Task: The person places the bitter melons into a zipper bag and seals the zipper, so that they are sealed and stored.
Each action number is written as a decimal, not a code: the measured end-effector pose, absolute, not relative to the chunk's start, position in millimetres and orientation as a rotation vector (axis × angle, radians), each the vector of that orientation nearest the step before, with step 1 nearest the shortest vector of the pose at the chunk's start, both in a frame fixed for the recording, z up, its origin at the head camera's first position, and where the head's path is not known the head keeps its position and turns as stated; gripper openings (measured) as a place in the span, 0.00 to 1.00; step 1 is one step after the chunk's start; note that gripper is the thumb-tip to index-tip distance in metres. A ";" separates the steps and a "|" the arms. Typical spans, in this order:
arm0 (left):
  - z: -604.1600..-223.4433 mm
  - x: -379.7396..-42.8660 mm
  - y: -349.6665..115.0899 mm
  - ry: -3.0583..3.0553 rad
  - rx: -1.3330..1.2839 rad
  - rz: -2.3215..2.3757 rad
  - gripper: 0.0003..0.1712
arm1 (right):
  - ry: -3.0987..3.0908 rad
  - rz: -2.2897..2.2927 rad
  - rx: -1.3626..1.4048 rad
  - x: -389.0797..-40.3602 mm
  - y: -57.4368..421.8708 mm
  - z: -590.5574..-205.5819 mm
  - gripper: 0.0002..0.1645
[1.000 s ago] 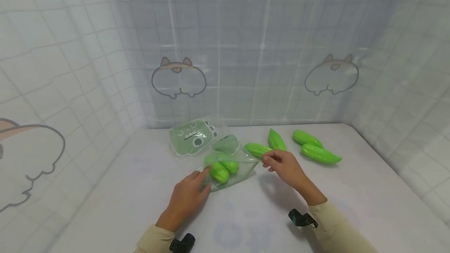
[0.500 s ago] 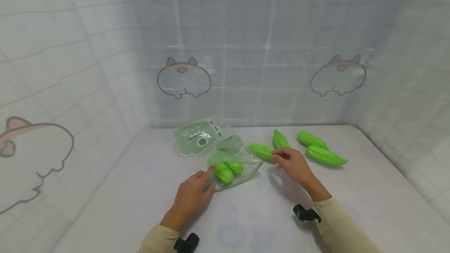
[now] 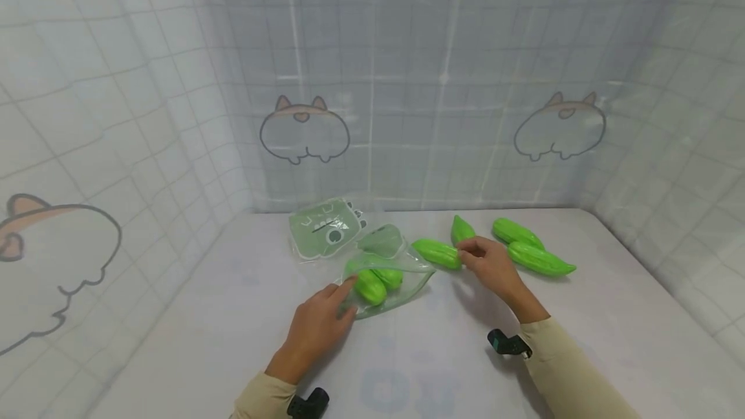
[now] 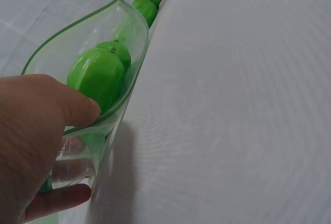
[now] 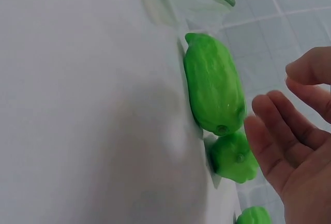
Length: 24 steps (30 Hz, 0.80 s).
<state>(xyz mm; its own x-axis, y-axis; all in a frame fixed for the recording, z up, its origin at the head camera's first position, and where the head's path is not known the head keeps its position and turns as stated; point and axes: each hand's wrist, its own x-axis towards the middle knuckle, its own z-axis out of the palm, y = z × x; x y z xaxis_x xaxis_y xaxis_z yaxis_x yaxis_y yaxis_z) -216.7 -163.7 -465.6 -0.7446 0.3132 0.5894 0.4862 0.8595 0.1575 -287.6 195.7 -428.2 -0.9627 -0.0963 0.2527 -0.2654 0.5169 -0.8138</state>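
Note:
My left hand [image 3: 320, 315] pinches the near left edge of a clear zip bag [image 3: 381, 242] with green trim. In the left wrist view, the thumb lies over the bag's rim and fingers show through the film; its mouth gapes. Inside are two bright green, ribbed, cucumber-like vegetables [image 3: 370, 287]. My right hand [image 3: 490, 268] hovers at the right end of another such vegetable [image 3: 436, 253], lying just right of the bag. The right wrist view shows its fingers loosely bent, thumb apart, holding nothing. Whether the fingertips touch that vegetable, I cannot tell.
Behind the right hand lies a pointed green vegetable [image 3: 463, 229], partly hidden. Two more, a rear one [image 3: 517, 231] and a front one [image 3: 541, 260], lie farther right. A flat green cartoon-printed pouch [image 3: 326, 228] lies behind the bag. Tile-patterned sheets [image 3: 401, 147] surround the white table [image 3: 244, 315].
My right hand has left the bag's right corner and moved right, along the nearest loose vegetable to its right end. My left hand stays on the bag. The head view has shifted slightly.

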 end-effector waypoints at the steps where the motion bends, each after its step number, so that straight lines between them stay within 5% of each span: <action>1: -465.8 -216.6 -163.8 -2.463 -0.579 -0.405 0.34 | -2.579 1.415 0.306 -288.6 195.6 -428.2 0.16; 24: -468.1 -215.9 -162.7 -2.442 -0.576 -0.415 0.35 | -2.584 1.184 0.332 -303.8 193.3 -425.6 0.14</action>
<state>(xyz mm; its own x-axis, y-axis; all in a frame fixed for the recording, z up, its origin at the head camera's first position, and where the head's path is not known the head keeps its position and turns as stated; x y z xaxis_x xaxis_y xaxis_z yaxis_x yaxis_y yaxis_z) -215.9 -162.7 -468.1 -0.7325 0.3054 0.6084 0.4892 0.8577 0.1585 -303.8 193.3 -425.6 -0.9348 -0.0909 0.3434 -0.3195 0.6380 -0.7007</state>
